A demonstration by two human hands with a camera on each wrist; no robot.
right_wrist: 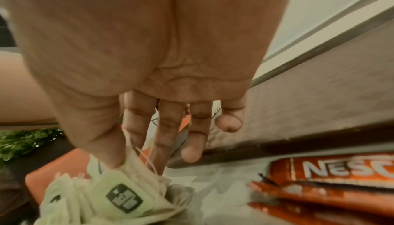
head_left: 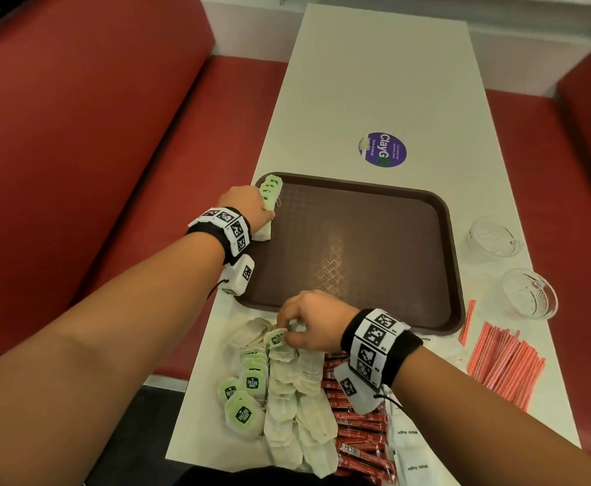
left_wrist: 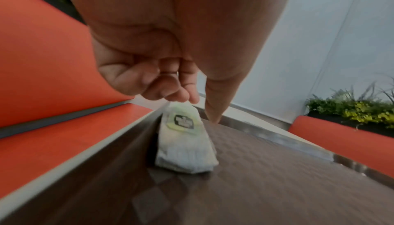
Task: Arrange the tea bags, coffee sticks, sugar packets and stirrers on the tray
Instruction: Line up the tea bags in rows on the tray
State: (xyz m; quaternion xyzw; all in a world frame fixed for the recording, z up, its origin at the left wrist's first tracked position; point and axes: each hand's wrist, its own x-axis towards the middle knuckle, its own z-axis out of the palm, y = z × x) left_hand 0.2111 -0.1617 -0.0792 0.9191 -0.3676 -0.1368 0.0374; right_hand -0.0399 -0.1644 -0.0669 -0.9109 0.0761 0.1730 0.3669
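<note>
Your row of tea bags [head_left: 269,205] lies along the tray's [head_left: 441,219] far left edge, overlapped like shingles, its long axis running away from you with the green tags toward the far corner; tucked against the rim, it likely stays straight and leaves the brown floor free for the other kinds. Your left hand [head_left: 246,208] rests on that row, and in the left wrist view the fingers [left_wrist: 170,92] curl down onto the top bag's tag end while the thumb reaches to the tray floor beside it, so you seem to be steadying the stack rather than lifting it. Your right hand [head_left: 310,322] is over the loose tea bag pile [head_left: 280,391] on the desk [head_left: 374,71], just off the tray's near edge, thumb and forefinger pinching one tea bag [head_left: 276,338] by its upper end; the other fingers [right_wrist: 193,144] hang spread and hold nothing. That bag's tag faces up and its string trails loose. Beside the pile lie red Nescafe coffee sticks [head_left: 353,433], then white sugar packets [head_left: 409,447], and further right the red-striped stirrers [head_left: 504,363], all pointing roughly away from you. Two glass bowls [head_left: 529,292] stand to the right of the tray.
</note>
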